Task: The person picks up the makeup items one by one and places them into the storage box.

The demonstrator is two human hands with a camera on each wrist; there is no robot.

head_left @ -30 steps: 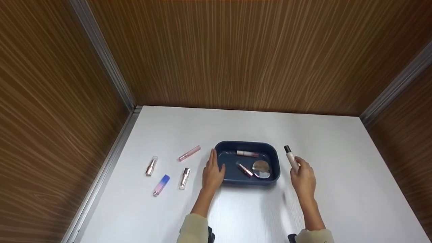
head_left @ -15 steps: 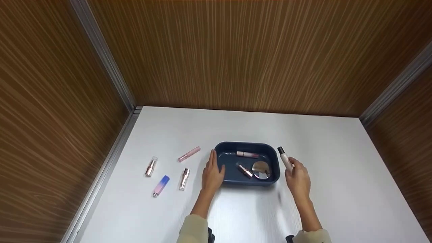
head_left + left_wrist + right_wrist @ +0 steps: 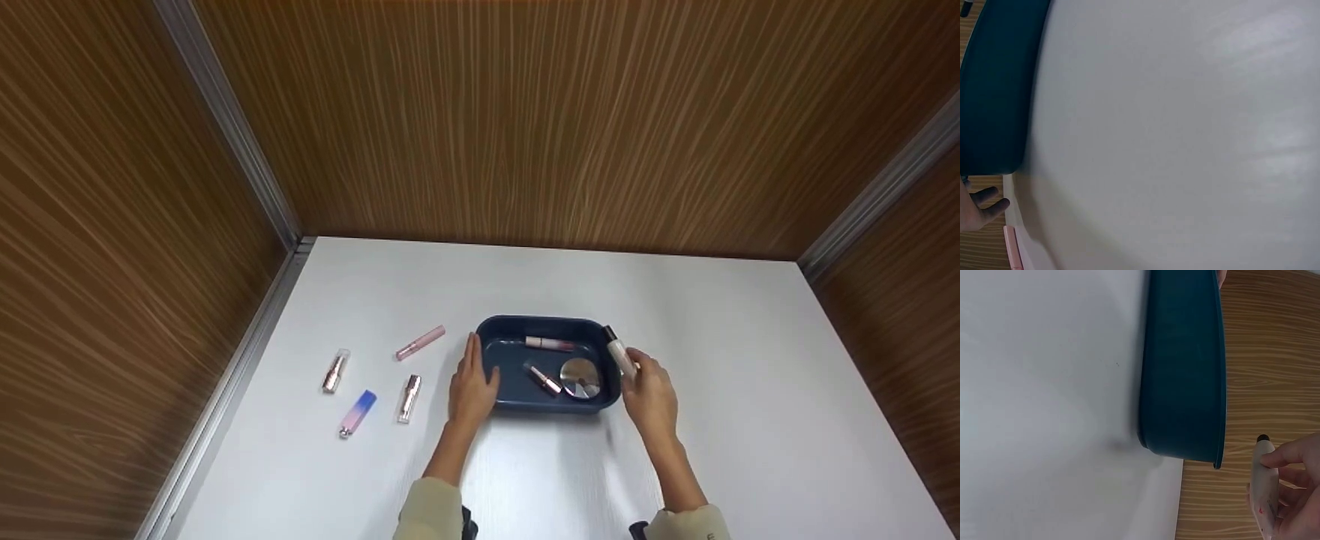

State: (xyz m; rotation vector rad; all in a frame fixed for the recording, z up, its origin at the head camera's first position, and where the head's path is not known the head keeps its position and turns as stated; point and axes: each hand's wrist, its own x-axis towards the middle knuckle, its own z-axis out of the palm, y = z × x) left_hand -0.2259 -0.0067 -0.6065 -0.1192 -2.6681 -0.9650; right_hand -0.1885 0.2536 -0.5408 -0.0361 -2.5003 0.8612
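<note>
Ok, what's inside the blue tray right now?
The blue tray holds a pink tube, a small lipstick and a round mirror. The near wall hides a strip of its floor.

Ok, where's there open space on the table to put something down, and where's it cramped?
The white table is bare right of the right hand, and behind the blue tray to the wall. It is crowded inside the tray and left of the left hand, where four cosmetic tubes lie.
</note>
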